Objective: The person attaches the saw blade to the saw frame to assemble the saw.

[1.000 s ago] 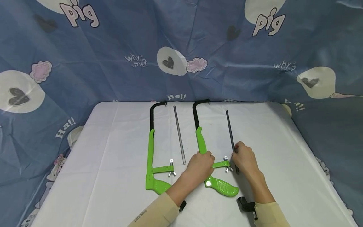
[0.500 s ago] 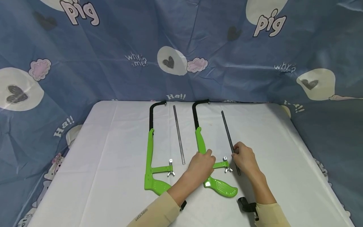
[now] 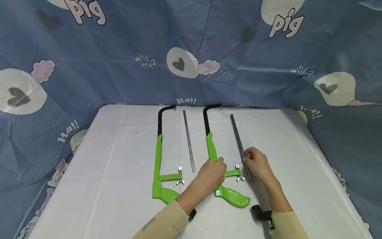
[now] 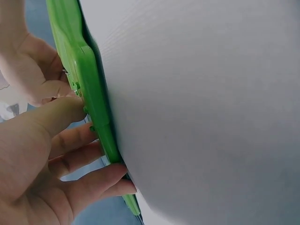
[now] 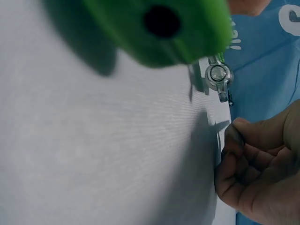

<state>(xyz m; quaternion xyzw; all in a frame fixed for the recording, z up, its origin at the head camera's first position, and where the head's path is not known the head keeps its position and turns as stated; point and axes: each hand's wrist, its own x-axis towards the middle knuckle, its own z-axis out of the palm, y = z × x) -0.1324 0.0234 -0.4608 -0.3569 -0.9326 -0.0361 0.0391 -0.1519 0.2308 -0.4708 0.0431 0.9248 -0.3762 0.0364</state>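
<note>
Two hacksaw frames with black front ends lie side by side on a white-covered table. My left hand (image 3: 210, 173) grips the green right-hand hacksaw frame (image 3: 211, 148) above its handle; in the left wrist view, thumb and fingers are on either side of the green bar (image 4: 89, 77). To its right, my right hand (image 3: 259, 163) pinches a thin dark hacksaw blade (image 3: 237, 136) between thumb and fingertips near the lower end. The blade slants, with its far end toward the frame. At the frame's arm sits a wing nut (image 3: 240, 178), seen close up as a silver bolt (image 5: 218, 75) in the right wrist view.
The other green hacksaw frame (image 3: 157, 162) lies to the left, its handle partly behind my left forearm. A second grey blade (image 3: 188, 141) lies between the two frames. A printed blue cloth (image 3: 191, 39) hangs behind the white table cover (image 3: 119, 159).
The blade in my right hand has swung its far end to the left, toward the frame. My left hand stays on the hacksaw frame.
</note>
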